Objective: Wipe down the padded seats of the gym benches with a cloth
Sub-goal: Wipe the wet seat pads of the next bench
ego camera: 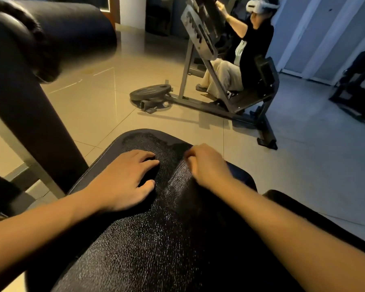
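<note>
Head view: one cloth (156, 239), one seat (102, 165); left fingers (147, 164) flat, right fingers (191, 159) pinching cloth.

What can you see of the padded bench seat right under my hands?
The padded seat is black, smooth-looking upholstery with a rounded far end, and it stands above the tiled floor. A dark, crackle-textured cloth covers most of its top. The left hand rests on that cloth with fingers spread, and the right hand pinches a raised fold of it.
</note>
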Available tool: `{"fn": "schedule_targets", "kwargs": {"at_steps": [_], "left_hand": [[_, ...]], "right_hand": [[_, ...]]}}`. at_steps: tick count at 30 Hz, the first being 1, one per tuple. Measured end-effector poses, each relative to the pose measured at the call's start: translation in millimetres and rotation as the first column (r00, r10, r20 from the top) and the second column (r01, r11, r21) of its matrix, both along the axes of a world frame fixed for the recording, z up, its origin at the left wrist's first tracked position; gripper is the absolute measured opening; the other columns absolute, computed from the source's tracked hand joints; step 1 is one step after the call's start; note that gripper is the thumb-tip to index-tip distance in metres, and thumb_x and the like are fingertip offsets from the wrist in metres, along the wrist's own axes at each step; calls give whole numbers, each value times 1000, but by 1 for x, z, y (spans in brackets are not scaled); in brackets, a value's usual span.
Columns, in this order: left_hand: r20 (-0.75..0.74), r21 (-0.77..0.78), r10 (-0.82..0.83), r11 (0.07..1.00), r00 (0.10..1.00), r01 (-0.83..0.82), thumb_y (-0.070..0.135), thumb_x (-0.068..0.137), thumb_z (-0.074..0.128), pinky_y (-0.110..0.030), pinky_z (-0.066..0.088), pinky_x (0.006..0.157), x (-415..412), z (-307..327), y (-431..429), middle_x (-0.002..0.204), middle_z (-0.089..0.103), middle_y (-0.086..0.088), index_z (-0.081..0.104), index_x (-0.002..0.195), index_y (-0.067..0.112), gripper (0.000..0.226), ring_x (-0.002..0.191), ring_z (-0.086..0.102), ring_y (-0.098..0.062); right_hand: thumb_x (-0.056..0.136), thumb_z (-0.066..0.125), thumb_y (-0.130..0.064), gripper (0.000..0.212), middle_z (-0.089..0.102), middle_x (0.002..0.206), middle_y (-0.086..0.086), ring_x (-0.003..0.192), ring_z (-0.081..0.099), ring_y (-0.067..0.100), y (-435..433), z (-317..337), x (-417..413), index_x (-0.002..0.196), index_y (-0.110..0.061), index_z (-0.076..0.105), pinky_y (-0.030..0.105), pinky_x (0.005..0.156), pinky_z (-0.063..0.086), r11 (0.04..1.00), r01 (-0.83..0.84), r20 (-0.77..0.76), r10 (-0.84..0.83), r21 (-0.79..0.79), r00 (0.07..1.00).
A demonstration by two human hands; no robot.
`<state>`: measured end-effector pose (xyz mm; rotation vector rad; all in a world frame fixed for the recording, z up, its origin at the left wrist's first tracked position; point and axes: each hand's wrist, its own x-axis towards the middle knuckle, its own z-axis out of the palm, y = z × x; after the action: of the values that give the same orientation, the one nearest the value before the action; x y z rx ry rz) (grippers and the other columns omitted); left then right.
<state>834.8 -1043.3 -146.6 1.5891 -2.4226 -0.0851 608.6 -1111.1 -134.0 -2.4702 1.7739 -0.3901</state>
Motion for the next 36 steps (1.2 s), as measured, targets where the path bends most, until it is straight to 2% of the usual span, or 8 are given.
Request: {"fn": "schedule_targets", "kwargs": {"at_steps": [3, 8, 12, 15, 22, 26, 32, 36], "left_hand": [[1, 4, -1, 1000, 1000, 1, 58, 85, 28, -30, 22, 118, 1, 0, 0, 158, 41, 1, 48, 151, 22, 78, 144, 33, -15], [19, -3, 11, 1000, 1000, -11, 55, 87, 30, -32, 23, 119, -1, 1, 1, 157, 42, 1, 48, 151, 22, 74, 143, 33, -15], [30, -12, 15, 1000, 999, -15, 55, 86, 29, -32, 25, 118, -1, 1, -1, 155, 45, 0, 50, 149, 20, 75, 142, 36, -16], [22, -4, 14, 1000, 1000, -14, 57, 86, 23, -31, 22, 120, 1, 1, -1, 159, 41, 2, 48, 151, 19, 80, 146, 34, -14], [57, -25, 0, 1000, 998, 1, 58, 87, 23, -31, 22, 120, 1, 0, -1, 159, 42, -1, 49, 150, 15, 81, 145, 36, -17], [60, -48, 3, 999, 998, 0, 54, 89, 30, -32, 29, 116, 0, -1, 0, 153, 48, -3, 55, 144, 14, 73, 139, 41, -19], [39, -43, -17, 999, 999, 19, 56, 90, 28, -36, 31, 117, 2, -1, 0, 155, 47, -3, 53, 146, 13, 75, 141, 41, -21], [52, -50, -8, 999, 999, 10, 56, 89, 27, -35, 30, 117, 1, -2, 0, 155, 48, -4, 54, 147, 12, 78, 141, 42, -22]], "right_hand": [[104, 49, -29, 21, 61, 115, 7, 106, 57, 27, 33, 0, 7, 116, -19, 63, 43, 89, 48, 987, -157, 16, 156, 44, 988], [101, 50, -24, 23, 63, 115, 15, 104, 61, 37, -7, 10, -17, 113, -8, 63, 40, 80, 46, 983, 180, -103, -175, 43, 979], [102, 50, -24, 22, 60, 118, 13, 109, 58, 34, 21, 4, 42, 115, -10, 61, 40, 80, 43, 998, -3, -15, 4, 60, 1000], [104, 48, -27, 23, 59, 117, 11, 108, 57, 34, 19, 2, 34, 116, -11, 59, 41, 79, 43, 999, -3, -4, 3, 32, 1000], [104, 47, -28, 22, 61, 108, 9, 92, 60, 29, 26, -8, -106, 111, -12, 61, 39, 74, 49, 940, 342, -164, -338, -6, 927], [101, 51, -21, 17, 63, 105, 11, 89, 61, 30, 29, -7, -110, 106, -9, 61, 35, 69, 42, 905, 426, -175, -423, -24, 889], [102, 50, -25, 24, 65, 108, 14, 99, 62, 35, 23, 6, -28, 106, -8, 66, 40, 80, 49, 979, 194, 37, -196, 54, 980], [100, 52, -24, 19, 68, 101, 10, 92, 62, 32, 34, 3, -61, 99, -13, 67, 37, 74, 46, 978, 184, -37, -182, 93, 983]]}}
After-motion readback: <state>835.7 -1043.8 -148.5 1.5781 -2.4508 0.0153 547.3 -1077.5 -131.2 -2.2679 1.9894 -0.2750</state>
